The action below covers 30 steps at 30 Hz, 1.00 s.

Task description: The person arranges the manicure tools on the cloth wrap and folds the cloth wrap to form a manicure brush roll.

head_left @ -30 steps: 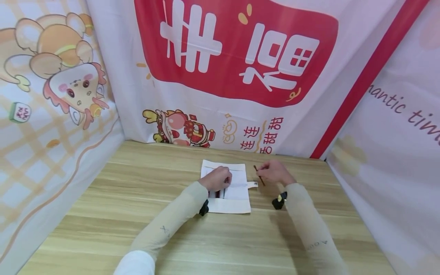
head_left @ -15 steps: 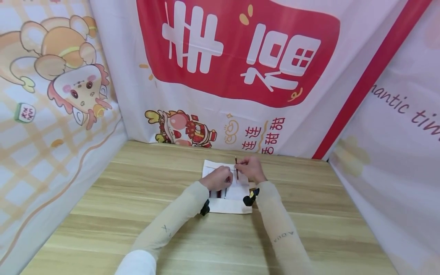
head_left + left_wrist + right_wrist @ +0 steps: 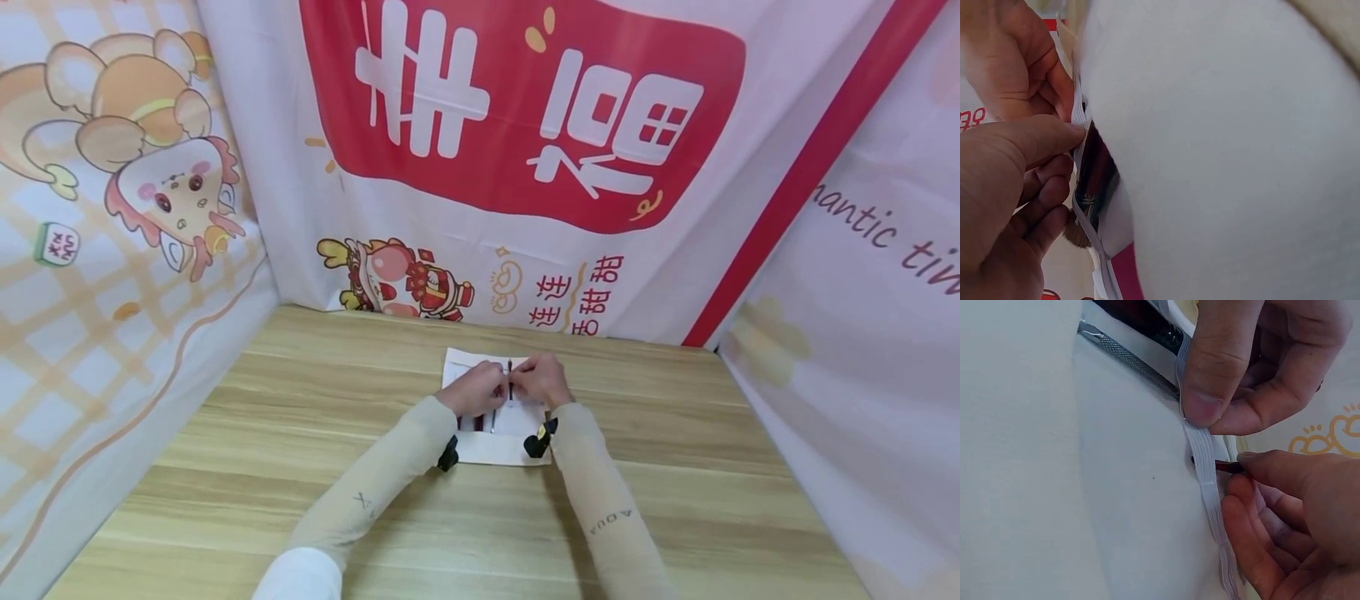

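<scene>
A white fabric case lies unfolded on the table, with a gathered elastic band across it. My left hand pinches the band between thumb and forefinger. Close beside it, my right hand pinches a thin dark-red stick, like a slim brush handle. Its dark tip passes under the band and shows on the near side. A knurled metal tool and dark-red handles sit under the band nearby. In the left wrist view, brown bristles of a brush stick out beyond the band.
The case rests on a wood-grain table, near its back edge. Printed cloth hangs behind and along both sides. Dark wrist cameras sit on both wrists, close over the case.
My right hand has moved left from beside the case to the band, carrying the stick, then lowered it so the tip goes under the elastic. My left hand has stayed in place.
</scene>
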Available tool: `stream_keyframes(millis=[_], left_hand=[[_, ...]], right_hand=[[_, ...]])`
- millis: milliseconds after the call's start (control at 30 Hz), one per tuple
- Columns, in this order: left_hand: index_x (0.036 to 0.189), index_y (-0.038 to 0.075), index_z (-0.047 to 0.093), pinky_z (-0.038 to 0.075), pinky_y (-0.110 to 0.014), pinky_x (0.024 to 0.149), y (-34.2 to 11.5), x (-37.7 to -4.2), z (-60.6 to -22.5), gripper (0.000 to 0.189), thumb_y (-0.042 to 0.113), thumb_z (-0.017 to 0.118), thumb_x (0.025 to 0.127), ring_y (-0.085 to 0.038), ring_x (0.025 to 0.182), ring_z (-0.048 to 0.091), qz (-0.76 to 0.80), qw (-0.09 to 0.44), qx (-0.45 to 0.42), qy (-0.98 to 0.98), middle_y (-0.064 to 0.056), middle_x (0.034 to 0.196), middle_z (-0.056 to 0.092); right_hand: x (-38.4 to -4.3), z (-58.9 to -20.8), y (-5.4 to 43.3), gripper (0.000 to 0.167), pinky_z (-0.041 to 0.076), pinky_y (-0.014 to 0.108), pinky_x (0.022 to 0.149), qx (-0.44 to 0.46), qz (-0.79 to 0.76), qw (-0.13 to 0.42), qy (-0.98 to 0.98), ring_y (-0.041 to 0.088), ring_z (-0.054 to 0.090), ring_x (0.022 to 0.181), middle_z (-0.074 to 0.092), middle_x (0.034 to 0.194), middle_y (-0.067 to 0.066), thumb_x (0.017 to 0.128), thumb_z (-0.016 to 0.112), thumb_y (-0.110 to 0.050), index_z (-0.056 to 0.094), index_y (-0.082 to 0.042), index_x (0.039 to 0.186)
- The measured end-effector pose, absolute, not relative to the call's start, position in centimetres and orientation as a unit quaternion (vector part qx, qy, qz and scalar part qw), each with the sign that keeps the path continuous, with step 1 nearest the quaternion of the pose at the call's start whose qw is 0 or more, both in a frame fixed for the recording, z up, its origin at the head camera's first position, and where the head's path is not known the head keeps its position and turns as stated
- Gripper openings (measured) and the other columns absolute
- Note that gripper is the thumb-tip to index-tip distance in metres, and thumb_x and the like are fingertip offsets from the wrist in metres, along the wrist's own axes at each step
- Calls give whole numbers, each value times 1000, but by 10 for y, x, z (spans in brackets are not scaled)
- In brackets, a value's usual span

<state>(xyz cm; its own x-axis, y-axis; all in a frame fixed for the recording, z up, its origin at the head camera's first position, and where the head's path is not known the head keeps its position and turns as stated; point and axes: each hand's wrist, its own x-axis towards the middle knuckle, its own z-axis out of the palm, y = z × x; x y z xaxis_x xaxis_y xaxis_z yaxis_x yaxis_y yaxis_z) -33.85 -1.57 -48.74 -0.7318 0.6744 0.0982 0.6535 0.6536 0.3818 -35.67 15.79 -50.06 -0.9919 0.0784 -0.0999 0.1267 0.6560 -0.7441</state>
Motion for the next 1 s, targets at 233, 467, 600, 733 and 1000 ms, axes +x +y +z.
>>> stream_keyframes(millis=[233,467,600,733,1000], left_hand=[[94,6,77,53,-38,98,-18,-338,-489,6,5,73,97,-21,97,62,199,33,361,910,-7,98,69],[92,5,76,55,-37,96,-17,-337,-488,4,3,74,94,-21,96,64,202,23,368,907,-7,97,70],[89,5,76,56,-36,91,-17,-338,-492,5,1,75,91,-22,92,66,200,-5,385,901,-7,92,72],[89,4,76,56,-36,88,-16,-340,-497,5,1,74,92,-22,91,66,197,-16,390,900,-8,92,71],[91,7,77,53,-38,94,-16,-339,-495,5,6,74,95,-21,96,63,182,-3,371,911,-6,96,70]], right_hand=[[-357,-487,156,15,55,24,64,49,-380,98,918,14,72,70,80,82,6,88,84,-18,82,-5,96],[-370,-474,154,23,42,30,56,38,-321,104,941,15,53,61,72,70,4,91,81,-25,80,-5,80],[-380,-478,151,36,39,27,52,15,-296,64,953,14,49,53,62,56,-1,91,80,-26,71,-8,60],[-386,-487,148,49,35,26,48,5,-276,49,960,12,42,47,50,47,-4,91,78,-23,58,-13,48],[-382,-492,151,18,44,26,57,14,-308,44,950,15,57,58,71,62,1,85,81,-15,79,-8,69]])
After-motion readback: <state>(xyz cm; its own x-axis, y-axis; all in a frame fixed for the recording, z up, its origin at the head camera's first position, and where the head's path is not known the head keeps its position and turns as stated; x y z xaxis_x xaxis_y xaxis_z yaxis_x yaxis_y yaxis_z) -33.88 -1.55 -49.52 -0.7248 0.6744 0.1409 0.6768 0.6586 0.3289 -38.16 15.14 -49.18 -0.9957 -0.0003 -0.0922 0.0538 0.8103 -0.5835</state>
